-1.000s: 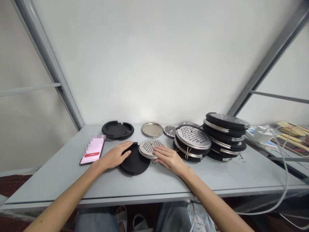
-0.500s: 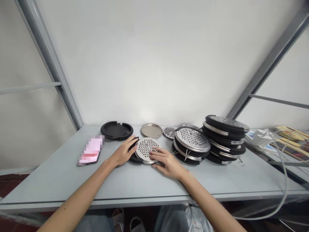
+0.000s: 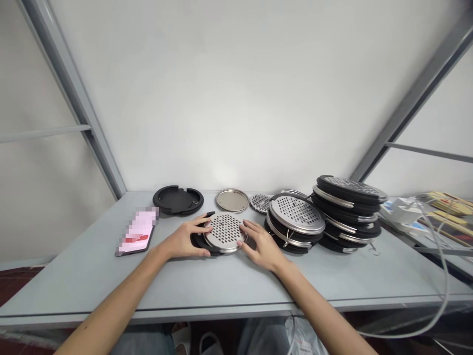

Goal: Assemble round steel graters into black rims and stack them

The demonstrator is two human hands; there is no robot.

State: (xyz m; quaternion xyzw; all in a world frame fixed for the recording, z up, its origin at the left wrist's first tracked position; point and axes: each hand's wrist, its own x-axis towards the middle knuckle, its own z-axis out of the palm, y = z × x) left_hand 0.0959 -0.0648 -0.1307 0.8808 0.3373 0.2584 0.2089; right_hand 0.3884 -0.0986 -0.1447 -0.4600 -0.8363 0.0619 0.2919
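A round perforated metal disc [image 3: 224,230] with a shiny rim lies on a black round base [image 3: 199,241], whose dark edge shows on the left and at the front. My left hand [image 3: 185,240] grips the left side of this base, with fingertips on top and the thumb at the front edge. On the right, my right hand [image 3: 263,248] holds the disc's rim between its thumb and fingers. Behind my left hand lies another black round base [image 3: 178,200]. A plain metal disc with a raised rim [image 3: 232,200] and a smaller perforated plate [image 3: 260,202] are near the wall.
Right of my hands stand a short stack [image 3: 295,222] and a taller stack [image 3: 347,212] of black and metal discs. A phone [image 3: 138,231] lies on the left of the grey table [image 3: 207,291]. A white cable [image 3: 443,291] hangs at the right.
My left hand has shifted to the base's left edge, its thumb now at the front. My right hand has moved from the disc's top towards its right rim.
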